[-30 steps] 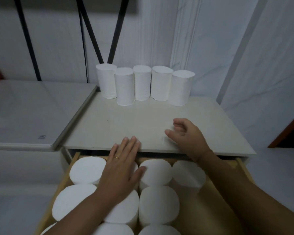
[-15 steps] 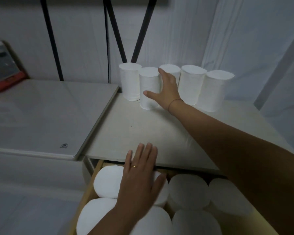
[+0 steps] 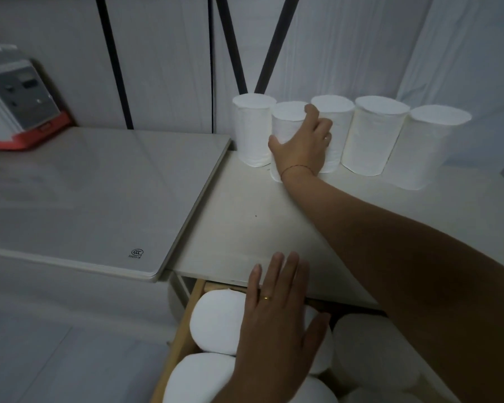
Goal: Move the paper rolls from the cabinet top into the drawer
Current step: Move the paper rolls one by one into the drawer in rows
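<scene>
Head view — right hand (image 3: 301, 145) wrapped around the second paper roll (image 3: 285, 123) on the cabinet top (image 3: 245, 228).

Four other rolls stand beside it in a row; the left hand (image 3: 277, 324) lies flat, fingers spread, on rolls already packed in the open drawer (image 3: 186, 324).

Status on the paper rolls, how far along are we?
Partway. Done: several rolls already stand packed in the open drawer, the left hand resting flat on them. In hand: the right hand is wrapped around the second roll from the left, which looks still on the cabinet top. Left: all five rolls in that row, including the far-right roll.
</scene>
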The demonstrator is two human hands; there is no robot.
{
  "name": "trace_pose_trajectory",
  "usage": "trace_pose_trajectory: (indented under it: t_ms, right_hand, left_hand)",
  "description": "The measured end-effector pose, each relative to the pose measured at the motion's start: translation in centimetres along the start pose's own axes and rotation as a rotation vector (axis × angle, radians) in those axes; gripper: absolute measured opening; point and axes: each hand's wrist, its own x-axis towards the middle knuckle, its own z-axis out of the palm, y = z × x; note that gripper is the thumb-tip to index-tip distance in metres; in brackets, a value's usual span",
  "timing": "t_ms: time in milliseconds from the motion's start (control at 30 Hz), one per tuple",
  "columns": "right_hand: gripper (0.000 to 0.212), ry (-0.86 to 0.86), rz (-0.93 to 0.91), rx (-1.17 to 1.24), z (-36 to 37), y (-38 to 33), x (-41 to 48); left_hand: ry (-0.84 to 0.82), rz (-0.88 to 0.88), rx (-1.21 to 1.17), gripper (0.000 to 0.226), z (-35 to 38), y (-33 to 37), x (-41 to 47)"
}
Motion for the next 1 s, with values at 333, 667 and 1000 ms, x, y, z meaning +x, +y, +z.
trace_pose_trajectory:
  t_ms: [333,667,1000]
  right_hand:
    - [0.079,0.007,-0.028,-0.014,-4.2,1.1,-2.3]
    - [0.078,0.016,-0.068,0.018,-15.3,3.7,-8.9]
    - [0.119,-0.624,0.012,0.399,-19.6,6.3,-7.3]
  left_hand:
    - [0.021,-0.007,-0.021,0.063,-0.1,0.0,-0.1]
    - [0.009,-0.009,-0.026,0.068,0.3,-0.2,-0.3]
    - [0.016,0.027,0.002,0.068,0.4,0.1,-0.7]
